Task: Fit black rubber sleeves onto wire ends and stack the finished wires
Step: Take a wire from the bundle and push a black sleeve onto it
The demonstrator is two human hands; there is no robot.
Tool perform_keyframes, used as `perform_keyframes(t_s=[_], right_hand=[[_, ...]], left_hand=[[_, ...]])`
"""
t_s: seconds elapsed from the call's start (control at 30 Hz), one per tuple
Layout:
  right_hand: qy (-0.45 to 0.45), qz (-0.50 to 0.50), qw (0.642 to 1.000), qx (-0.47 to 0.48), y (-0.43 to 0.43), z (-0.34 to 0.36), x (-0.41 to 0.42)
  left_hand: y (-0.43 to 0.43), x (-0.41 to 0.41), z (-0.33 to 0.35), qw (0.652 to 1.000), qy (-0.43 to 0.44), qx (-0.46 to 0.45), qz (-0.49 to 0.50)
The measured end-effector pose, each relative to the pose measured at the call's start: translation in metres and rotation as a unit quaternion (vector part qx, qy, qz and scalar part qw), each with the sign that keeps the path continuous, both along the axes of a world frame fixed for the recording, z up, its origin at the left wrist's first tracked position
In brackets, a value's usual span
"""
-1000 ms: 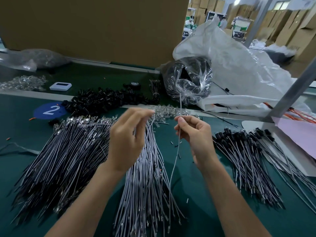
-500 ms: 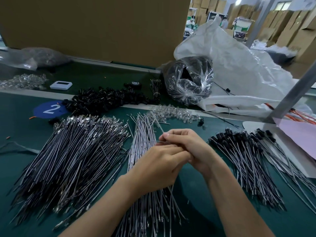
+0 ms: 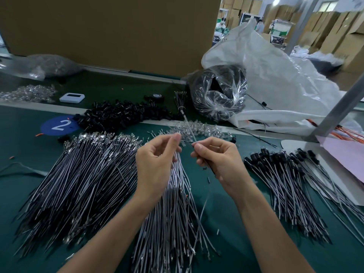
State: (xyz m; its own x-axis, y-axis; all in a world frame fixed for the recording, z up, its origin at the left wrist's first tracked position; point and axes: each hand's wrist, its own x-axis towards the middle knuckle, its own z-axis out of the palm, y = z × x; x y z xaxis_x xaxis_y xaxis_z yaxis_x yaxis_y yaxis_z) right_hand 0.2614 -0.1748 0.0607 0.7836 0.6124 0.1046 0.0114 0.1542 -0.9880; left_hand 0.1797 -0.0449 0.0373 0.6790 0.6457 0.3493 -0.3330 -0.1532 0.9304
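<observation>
Currently: sleeving (a guess).
Right grip (image 3: 218, 160): pinches wire (image 3: 190, 129).
Left grip (image 3: 155, 164): curled, contents unclear.
Next: align, push.

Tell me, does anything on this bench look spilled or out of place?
Nothing serious. A few small black bits lie scattered on the green mat beside the right hand, which pinches a wire, and one black sleeve sits apart from its heap.
</observation>
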Motion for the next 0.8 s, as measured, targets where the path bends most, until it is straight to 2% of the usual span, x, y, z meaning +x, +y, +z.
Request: perform_keyframes(t_s=[0.07,0.23,0.37,0.6,0.67,0.7,0.73,0.8], right_hand=[[-0.030,-0.005,0.999,-0.035,0.004,-0.003,-0.001],[-0.066,-0.009,0.995,-0.078,0.006,-0.005,-0.004],[-0.078,-0.022,0.993,-0.088,0.007,-0.007,-0.003],[-0.111,-0.086,0.986,-0.092,0.008,-0.016,0.002],[-0.121,-0.125,0.981,-0.084,0.008,-0.020,0.004],[-0.128,-0.142,0.978,-0.083,0.008,-0.022,0.005],[-0.137,-0.155,0.975,-0.085,0.009,-0.024,0.005],[-0.157,-0.170,0.968,-0.098,0.010,-0.027,0.006]], left_hand=[[0.004,0.001,0.002,0.995,-0.028,-0.092,-0.012],[0.008,0.002,0.001,0.980,-0.025,-0.195,-0.021],[0.010,0.001,0.002,0.976,-0.021,-0.214,-0.026],[0.019,0.004,0.005,0.982,0.002,-0.183,-0.041],[0.034,0.011,0.007,0.994,0.069,-0.079,0.009],[0.045,0.016,0.009,0.990,0.129,0.031,0.054],[0.057,0.023,0.011,0.963,0.197,0.158,0.097],[0.086,0.040,0.017,0.857,0.334,0.362,0.152]])
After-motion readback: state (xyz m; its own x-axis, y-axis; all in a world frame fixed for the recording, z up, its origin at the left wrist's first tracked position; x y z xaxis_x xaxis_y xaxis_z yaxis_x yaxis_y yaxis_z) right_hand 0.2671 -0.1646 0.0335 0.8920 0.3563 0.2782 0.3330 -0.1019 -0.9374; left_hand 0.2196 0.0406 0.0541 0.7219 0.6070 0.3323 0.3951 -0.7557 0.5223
